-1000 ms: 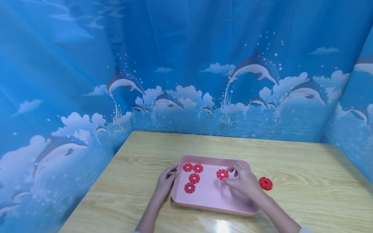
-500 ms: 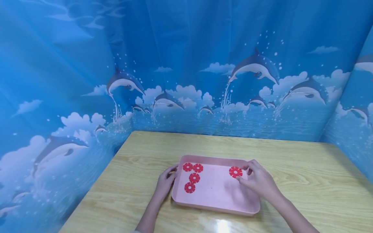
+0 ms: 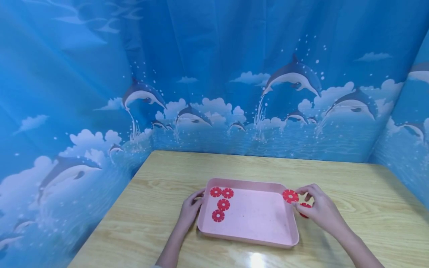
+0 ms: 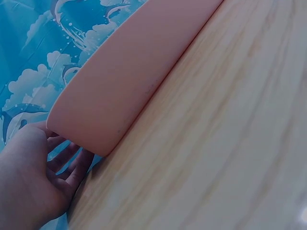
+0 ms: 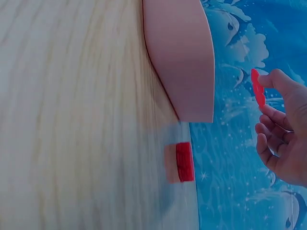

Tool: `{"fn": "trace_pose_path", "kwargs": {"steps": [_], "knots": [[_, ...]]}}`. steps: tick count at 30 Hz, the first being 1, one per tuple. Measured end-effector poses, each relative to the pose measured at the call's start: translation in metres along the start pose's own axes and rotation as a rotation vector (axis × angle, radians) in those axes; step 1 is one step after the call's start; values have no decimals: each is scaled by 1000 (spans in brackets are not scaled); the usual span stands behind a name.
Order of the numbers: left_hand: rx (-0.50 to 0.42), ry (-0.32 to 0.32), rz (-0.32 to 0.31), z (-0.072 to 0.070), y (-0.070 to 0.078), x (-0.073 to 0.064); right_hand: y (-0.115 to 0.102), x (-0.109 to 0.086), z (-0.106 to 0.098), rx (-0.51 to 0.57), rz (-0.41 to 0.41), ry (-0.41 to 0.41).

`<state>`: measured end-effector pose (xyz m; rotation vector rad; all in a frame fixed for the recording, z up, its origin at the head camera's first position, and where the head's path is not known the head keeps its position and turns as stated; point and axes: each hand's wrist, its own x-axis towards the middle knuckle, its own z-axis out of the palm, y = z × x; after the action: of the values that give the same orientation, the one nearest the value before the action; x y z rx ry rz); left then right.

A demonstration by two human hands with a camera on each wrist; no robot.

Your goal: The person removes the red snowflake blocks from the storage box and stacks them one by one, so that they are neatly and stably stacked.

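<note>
We are pinching one red notched connector disc point(image 3: 286, 197) between the thumb and a fingertip of our right hand point(image 3: 318, 209). Taking the middle of the pink tray point(image 3: 251, 219) as the clock's centre, that disc is sitting between two and three o'clock, appearing over the tray's far corner and near the rim. Seen from the right wrist, it is showing nearly edge-on and hanging free above the tabletop point(image 3: 358, 201).

Our left hand point(image 3: 191, 209) is resting at nine o'clock, its relaxed, gently bent fingers touching the tray's end wall rather than clasping it. Inside the tray, four red discs point(image 3: 220, 206) are lying flat towards nine and ten o'clock, grouped closely. Outside, at three o'clock, a thick stack of red discs point(image 5: 184, 162) is standing on the table, partly hidden from above by our right hand.

We are judging this to be a mid-transfer step, with one disc passing between tray and stack. If the stack is where it is going, the next move is calling for clearing the rim, shifting slightly beyond three o'clock, centring the disc and lowering it level before letting go. Meanwhile, light contact from our left hand is probably steadying the tray.
</note>
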<state>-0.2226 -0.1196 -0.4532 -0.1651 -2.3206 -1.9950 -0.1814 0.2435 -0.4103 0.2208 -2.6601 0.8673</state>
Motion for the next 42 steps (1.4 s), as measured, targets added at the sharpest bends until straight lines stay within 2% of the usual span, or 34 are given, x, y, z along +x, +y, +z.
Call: {"fn": "trace_pose_path", "kwargs": {"steps": [6,18,25,35,41,42], "knots": [[-1,-1,-2,0,0,0,15,-6,-7,1,-17,55],[8,-6,-9,-1,-2,0,39,-14,-8,-1,-8,81],[27,10,-31,-2,-36,14,52,-17,-4,17,-35,95],[43,11,-38,-1,-36,13,73,-23,5,65,-17,66],[37,2,-38,-2,-36,13,84,-26,9,111,-67,89],[37,1,-19,-2,-36,13,85,-26,10,120,-74,89]]}}
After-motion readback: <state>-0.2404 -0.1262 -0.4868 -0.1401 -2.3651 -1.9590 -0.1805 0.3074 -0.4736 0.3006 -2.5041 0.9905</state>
